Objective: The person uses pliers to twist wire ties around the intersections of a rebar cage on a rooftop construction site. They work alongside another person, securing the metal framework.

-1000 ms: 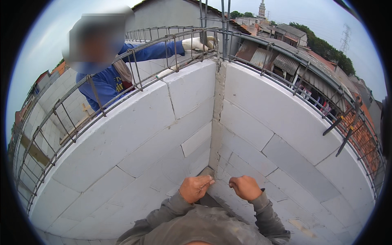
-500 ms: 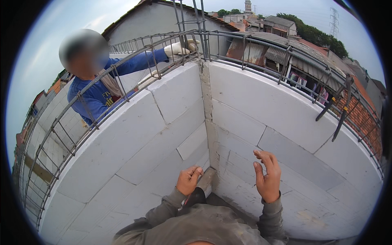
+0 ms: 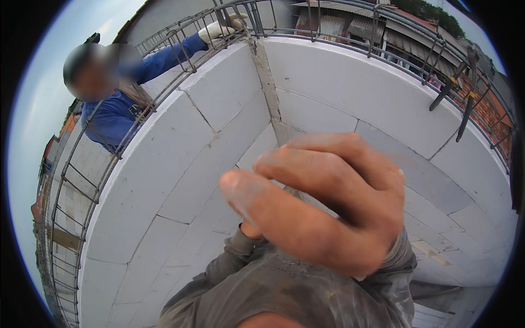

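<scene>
My right hand (image 3: 339,213) is raised close to the camera and looks very large. Its fingers curl loosely, thumb and fingers apart, with nothing seen between them; greyish dust marks the fingertips. Behind it my left hand (image 3: 250,229) shows only a small part near the cuff, low by the wall corner. Its fingers are hidden, so what it holds, if anything, cannot be seen. Around both hands stand two walls of pale blocks, the left wall (image 3: 147,191) and the right wall (image 3: 339,71), meeting at a grey mortar joint (image 3: 268,87).
Steel rebar cages (image 3: 93,191) run along both wall tops. Over the left wall leans a co-worker (image 3: 112,117) in blue, one gloved hand (image 3: 219,30) on the bars at the corner. A tool with two dark, yellow-banded handles (image 3: 466,116) hangs from the right cage.
My right hand has risen from near the right wall toward the camera, now covering most of my left hand. The view has tilted downward. The co-worker's gloved hand stays at the corner bars.
</scene>
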`<action>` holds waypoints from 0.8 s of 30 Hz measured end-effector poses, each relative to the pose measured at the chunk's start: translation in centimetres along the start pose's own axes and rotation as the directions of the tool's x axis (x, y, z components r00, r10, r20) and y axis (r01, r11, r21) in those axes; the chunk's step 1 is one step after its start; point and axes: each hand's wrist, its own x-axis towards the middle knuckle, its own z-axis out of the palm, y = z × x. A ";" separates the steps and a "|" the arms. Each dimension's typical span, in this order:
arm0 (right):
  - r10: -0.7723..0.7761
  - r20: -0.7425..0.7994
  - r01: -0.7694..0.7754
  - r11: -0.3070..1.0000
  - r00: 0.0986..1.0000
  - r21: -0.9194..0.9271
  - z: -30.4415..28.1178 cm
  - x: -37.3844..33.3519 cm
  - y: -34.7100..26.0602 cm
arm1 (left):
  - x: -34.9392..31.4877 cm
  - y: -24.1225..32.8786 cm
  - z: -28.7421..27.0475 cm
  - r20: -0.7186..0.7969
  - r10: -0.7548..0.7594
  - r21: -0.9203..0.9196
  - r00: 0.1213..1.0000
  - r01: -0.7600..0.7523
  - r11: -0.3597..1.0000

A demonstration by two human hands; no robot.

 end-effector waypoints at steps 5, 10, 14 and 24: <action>0.055 0.601 -0.056 0.998 0.797 -0.017 6.5 -9.9 5.6 | 3.2 9.4 -3.4 0.314 -0.419 -0.352 0.852 0.514 0.782; 0.131 0.525 -0.114 0.991 0.841 -0.066 5.1 -9.0 4.4 | 1.6 9.9 -4.7 0.337 -0.398 -0.343 0.853 0.505 0.792; 0.310 0.606 -0.141 0.940 0.733 -0.310 4.6 -11.8 8.6 | 2.5 9.6 -4.7 0.096 -0.201 0.147 0.975 0.186 0.971; 0.292 0.506 -0.212 0.954 0.811 -0.211 5.0 -7.7 8.7 | 2.3 13.9 -5.8 0.177 0.273 0.567 0.946 -0.325 0.757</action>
